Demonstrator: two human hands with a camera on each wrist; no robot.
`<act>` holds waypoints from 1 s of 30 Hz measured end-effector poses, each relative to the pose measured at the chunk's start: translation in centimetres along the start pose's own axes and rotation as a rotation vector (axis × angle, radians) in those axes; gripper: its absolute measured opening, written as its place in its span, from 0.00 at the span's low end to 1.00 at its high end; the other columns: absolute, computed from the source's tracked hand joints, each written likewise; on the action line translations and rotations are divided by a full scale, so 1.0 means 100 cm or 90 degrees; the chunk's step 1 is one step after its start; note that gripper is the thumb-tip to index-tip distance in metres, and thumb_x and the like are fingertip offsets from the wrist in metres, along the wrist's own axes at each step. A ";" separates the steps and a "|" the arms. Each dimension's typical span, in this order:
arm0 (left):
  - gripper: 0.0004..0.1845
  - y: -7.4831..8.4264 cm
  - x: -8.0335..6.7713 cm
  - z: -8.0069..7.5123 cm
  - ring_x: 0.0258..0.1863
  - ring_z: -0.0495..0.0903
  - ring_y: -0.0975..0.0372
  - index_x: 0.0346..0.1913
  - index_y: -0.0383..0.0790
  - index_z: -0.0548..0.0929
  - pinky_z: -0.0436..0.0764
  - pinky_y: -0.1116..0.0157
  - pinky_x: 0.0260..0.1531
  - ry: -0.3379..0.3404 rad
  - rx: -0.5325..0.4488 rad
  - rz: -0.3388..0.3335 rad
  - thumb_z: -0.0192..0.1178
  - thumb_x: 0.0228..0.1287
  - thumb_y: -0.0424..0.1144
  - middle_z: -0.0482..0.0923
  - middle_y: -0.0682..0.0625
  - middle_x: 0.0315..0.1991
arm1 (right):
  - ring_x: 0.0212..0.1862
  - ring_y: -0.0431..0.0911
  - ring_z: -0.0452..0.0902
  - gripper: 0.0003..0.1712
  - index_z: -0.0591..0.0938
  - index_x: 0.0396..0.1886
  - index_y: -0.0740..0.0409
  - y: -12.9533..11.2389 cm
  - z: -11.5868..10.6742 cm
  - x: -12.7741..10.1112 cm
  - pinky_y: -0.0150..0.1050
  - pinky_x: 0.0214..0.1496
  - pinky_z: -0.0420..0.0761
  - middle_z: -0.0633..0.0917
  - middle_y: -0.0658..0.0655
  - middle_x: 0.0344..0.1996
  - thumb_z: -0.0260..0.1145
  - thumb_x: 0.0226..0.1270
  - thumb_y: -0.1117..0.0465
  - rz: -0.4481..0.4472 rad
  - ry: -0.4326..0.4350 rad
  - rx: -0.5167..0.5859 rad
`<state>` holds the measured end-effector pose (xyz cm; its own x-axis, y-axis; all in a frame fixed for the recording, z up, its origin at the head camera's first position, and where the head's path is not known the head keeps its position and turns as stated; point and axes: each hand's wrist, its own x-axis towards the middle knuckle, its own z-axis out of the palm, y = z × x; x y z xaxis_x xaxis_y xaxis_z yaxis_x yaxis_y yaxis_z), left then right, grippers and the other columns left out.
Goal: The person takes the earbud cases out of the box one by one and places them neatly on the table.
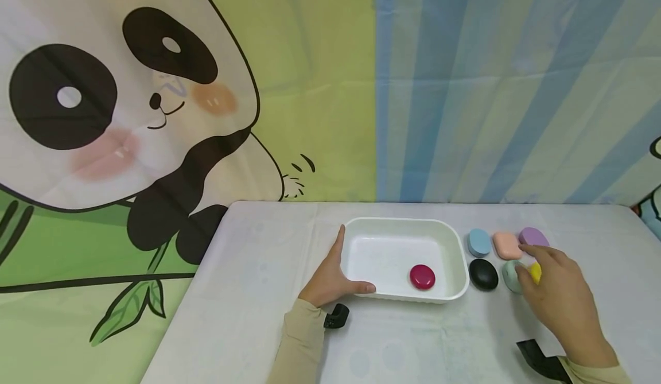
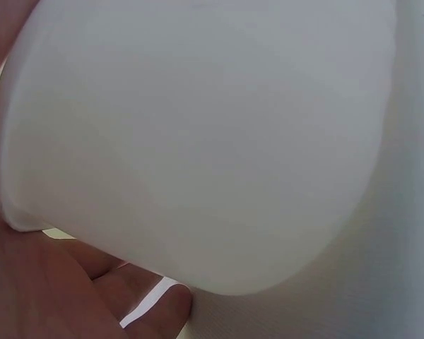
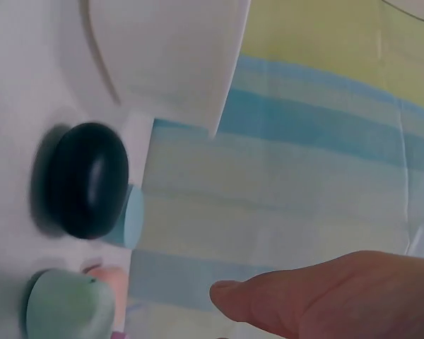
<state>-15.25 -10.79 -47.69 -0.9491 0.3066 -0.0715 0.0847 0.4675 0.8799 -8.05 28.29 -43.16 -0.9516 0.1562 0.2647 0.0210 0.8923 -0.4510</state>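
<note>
At its left end, a white plastic tray (image 1: 397, 298) is held by my left hand (image 1: 330, 278), with the thumb along the near side. The left wrist view shows the tray's wall (image 2: 205, 148) close up against the palm. Inside the tray lies a round, glossy red soap-like piece (image 1: 422, 277). My right hand (image 1: 565, 298) hovers over a group of similar pieces, thumb and index finger apart. Nearest to it are a pale green piece (image 1: 511, 276) and a yellow piece (image 1: 535, 272), the latter partly hidden by the hand.
Right of the tray sit a black oval piece (image 1: 483, 274), a light blue one (image 1: 479, 242), a peach one (image 1: 507, 245) and a purple one (image 1: 533, 236). A white cloth covers the table (image 1: 392, 344). Behind it hangs a printed panda curtain (image 1: 320, 85).
</note>
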 end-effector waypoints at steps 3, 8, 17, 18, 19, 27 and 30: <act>0.78 0.000 0.001 0.000 0.76 0.55 0.56 0.81 0.63 0.34 0.60 0.50 0.71 0.001 0.005 0.000 0.85 0.36 0.55 0.47 0.51 0.80 | 0.52 0.76 0.67 0.24 0.77 0.57 0.71 -0.007 0.001 -0.001 0.72 0.49 0.67 0.74 0.80 0.54 0.69 0.60 0.70 -0.043 0.022 0.021; 0.78 -0.001 0.001 0.000 0.76 0.55 0.56 0.82 0.58 0.35 0.60 0.50 0.71 0.002 0.007 0.000 0.85 0.35 0.57 0.46 0.52 0.80 | 0.52 0.76 0.69 0.26 0.79 0.56 0.72 -0.021 0.004 0.001 0.71 0.49 0.68 0.75 0.79 0.54 0.71 0.55 0.72 -0.093 0.054 0.043; 0.78 -0.002 0.000 0.000 0.76 0.55 0.57 0.81 0.63 0.34 0.59 0.51 0.71 -0.002 0.001 0.008 0.84 0.34 0.58 0.46 0.53 0.81 | 0.52 0.69 0.73 0.28 0.81 0.54 0.72 -0.047 0.010 0.005 0.66 0.46 0.74 0.78 0.74 0.53 0.76 0.49 0.74 -0.164 0.064 0.072; 0.78 -0.002 0.000 0.000 0.76 0.54 0.57 0.81 0.63 0.34 0.59 0.51 0.71 -0.003 0.002 0.008 0.84 0.34 0.58 0.46 0.53 0.81 | 0.52 0.68 0.73 0.28 0.81 0.54 0.72 -0.050 0.011 0.006 0.66 0.46 0.75 0.78 0.74 0.52 0.76 0.49 0.74 -0.171 0.063 0.072; 0.78 -0.002 0.001 0.000 0.76 0.54 0.57 0.81 0.63 0.34 0.59 0.51 0.71 -0.003 0.002 0.009 0.84 0.34 0.58 0.46 0.53 0.81 | 0.53 0.68 0.73 0.28 0.81 0.54 0.72 -0.053 0.012 0.006 0.66 0.47 0.75 0.78 0.74 0.52 0.76 0.49 0.74 -0.175 0.060 0.072; 0.77 -0.003 0.001 0.000 0.75 0.57 0.56 0.80 0.65 0.34 0.60 0.50 0.71 -0.002 -0.008 0.011 0.85 0.35 0.56 0.48 0.52 0.80 | 0.56 0.68 0.71 0.28 0.80 0.57 0.70 -0.076 0.019 0.005 0.66 0.51 0.76 0.76 0.74 0.55 0.75 0.55 0.69 -0.156 -0.017 0.069; 0.78 -0.002 0.001 0.000 0.74 0.58 0.57 0.81 0.64 0.34 0.60 0.51 0.71 0.000 -0.010 0.014 0.85 0.35 0.56 0.48 0.52 0.80 | 0.57 0.68 0.71 0.28 0.80 0.57 0.70 -0.083 0.021 0.005 0.65 0.52 0.76 0.76 0.74 0.56 0.75 0.56 0.69 -0.164 -0.036 0.076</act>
<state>-15.33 -10.87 -47.93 -0.9472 0.3164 -0.0527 0.1001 0.4477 0.8886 -9.37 20.07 -41.05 -0.9364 -0.0966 0.3375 -0.2576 0.8423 -0.4735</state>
